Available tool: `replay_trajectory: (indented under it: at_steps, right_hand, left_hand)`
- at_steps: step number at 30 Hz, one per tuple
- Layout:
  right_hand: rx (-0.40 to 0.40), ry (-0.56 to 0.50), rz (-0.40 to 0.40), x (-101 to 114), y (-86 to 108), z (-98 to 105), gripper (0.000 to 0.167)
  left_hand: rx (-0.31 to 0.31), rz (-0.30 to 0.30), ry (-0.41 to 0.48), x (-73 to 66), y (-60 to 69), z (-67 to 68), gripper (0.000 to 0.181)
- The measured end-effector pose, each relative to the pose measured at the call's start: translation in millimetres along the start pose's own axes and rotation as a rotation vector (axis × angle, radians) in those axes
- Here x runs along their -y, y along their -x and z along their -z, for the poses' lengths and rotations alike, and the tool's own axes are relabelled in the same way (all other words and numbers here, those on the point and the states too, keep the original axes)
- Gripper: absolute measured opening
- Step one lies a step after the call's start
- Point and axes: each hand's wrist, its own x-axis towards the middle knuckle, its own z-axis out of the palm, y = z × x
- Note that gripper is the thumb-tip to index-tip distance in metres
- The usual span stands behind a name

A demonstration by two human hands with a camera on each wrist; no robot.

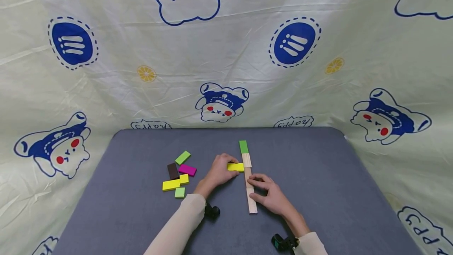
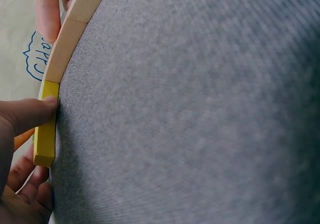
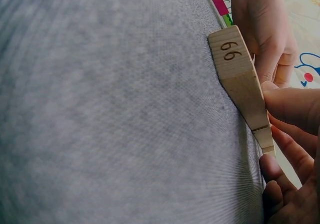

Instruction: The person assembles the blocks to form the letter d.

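Observation:
A column of plain wooden blocks [image 1: 252, 206] lies on the grey table, with a green block [image 1: 243, 146] at its far end. My left hand [image 1: 219, 171] pinches a yellow block [image 1: 231, 167] between thumb and fingers. One end of that yellow block [image 2: 46, 144] meets the column's left side, making a branch. My right hand [image 1: 272, 195] rests against the column's right side, thumb and fingertips touching the wood. The right wrist view shows the nearest wooden block [image 3: 242, 87] with an engraved number on its end, my right thumb [image 3: 290, 103] at its side.
Left of my left hand lies a loose group: a dark brown block [image 1: 173, 171], a magenta block [image 1: 187, 170], a yellow block [image 1: 171, 185], a small yellow block [image 1: 184, 179] and two light green blocks [image 1: 183, 157]. A patterned cloth [image 1: 226, 66] hangs behind the grey table [image 1: 318, 168].

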Motion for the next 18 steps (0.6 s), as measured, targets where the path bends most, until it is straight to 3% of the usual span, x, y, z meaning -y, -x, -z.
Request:
replay_trajectory:
  at_steps: [4,12,18]
  right_hand:
    - [-0.001,0.004,-0.001,1,0.0,0,0.047]
    - [-0.004,0.009,0.02,-1,1.1,0,0.047]
    - [-0.018,0.024,0.051,-1,0.4,-1,0.045]
  left_hand:
    - [0.002,0.008,0.025,0.7,0.9,0.0,0.032]
    - [0.073,0.013,0.13,4.8,3.8,4.0,0.055]
    - [0.041,-0.001,0.159,2.7,10.4,10.2,0.059]
